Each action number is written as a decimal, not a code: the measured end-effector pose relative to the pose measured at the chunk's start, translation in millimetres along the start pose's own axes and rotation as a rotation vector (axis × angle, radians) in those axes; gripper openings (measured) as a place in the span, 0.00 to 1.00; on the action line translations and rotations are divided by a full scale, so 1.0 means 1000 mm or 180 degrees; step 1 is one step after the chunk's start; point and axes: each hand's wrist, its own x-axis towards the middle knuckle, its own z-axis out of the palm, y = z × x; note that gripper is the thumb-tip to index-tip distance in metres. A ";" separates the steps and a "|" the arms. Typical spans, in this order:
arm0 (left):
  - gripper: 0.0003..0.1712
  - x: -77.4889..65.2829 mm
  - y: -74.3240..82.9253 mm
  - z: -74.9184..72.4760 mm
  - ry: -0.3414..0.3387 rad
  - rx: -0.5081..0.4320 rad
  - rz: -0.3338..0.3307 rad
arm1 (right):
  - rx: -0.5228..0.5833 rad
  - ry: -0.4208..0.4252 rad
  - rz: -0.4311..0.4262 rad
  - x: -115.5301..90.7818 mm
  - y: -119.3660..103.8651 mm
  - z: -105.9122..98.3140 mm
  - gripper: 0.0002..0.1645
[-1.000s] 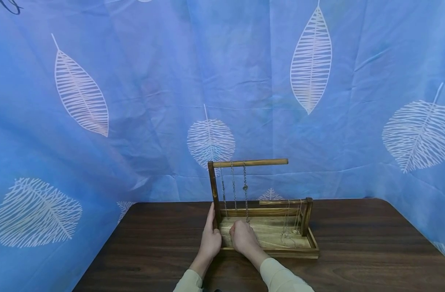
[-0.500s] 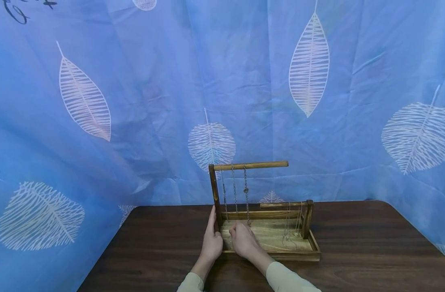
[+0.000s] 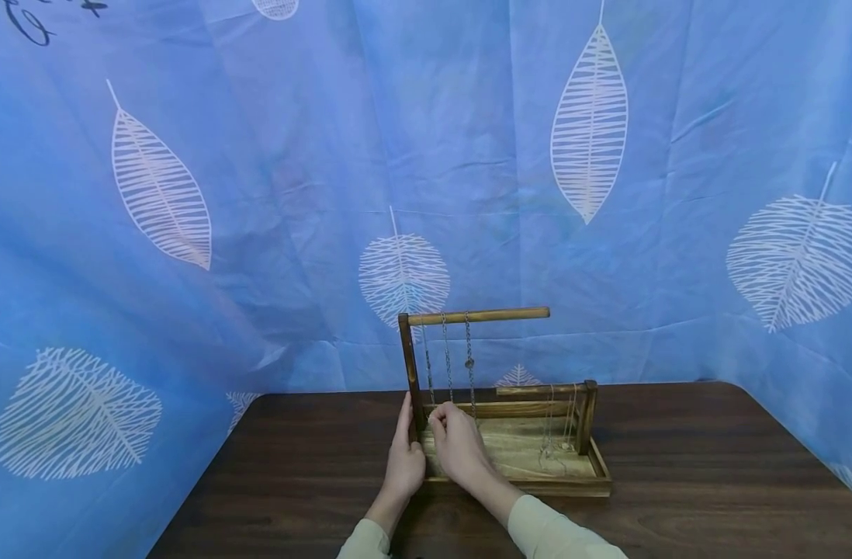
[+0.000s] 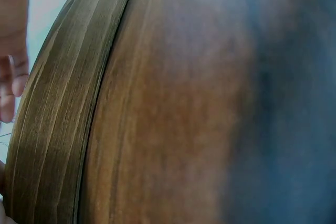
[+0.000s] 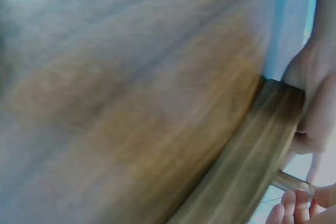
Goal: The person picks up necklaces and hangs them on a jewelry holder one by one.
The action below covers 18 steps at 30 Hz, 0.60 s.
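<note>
A wooden jewelry stand (image 3: 517, 487) with a shallow tray base sits on the table. Three chain necklaces (image 3: 470, 363) hang from its tall left bar (image 3: 499, 314). My left hand (image 3: 403, 466) lies along the outside of the left post (image 3: 410, 365), fingers straight and pointing up. Over the tray's left part, my right hand (image 3: 462, 446) is curled, its thumb and fingertips pinched at the lower end of the leftmost necklace (image 3: 427, 361). That pinched end is largely hidden. In the right wrist view, curled fingers (image 5: 294, 205) show at the lower right, beyond the tray's edge (image 5: 241, 166).
From the low right bar (image 3: 538, 389) hang several fine necklaces (image 3: 550, 435), their ends reaching the tray floor. The dark wood table (image 3: 705, 458) extends around the stand. Behind it hangs a blue curtain (image 3: 482, 155) with white leaf prints.
My right hand has risen slightly above the tray, toward the hanging necklaces, and its fingertips have turned upward. The left hand stays against the post. The head view has tilted a little.
</note>
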 end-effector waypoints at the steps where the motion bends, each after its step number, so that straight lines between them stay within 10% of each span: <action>1: 0.53 0.000 0.000 0.000 0.0005 -0.0017 -0.0005 | 0.0002 0.0046 -0.0009 0.001 -0.002 -0.001 0.06; 18: 0.54 0.001 0.001 0.001 0.0024 -0.0030 -0.0031 | 0.1024 0.0361 0.0108 0.021 -0.037 -0.022 0.06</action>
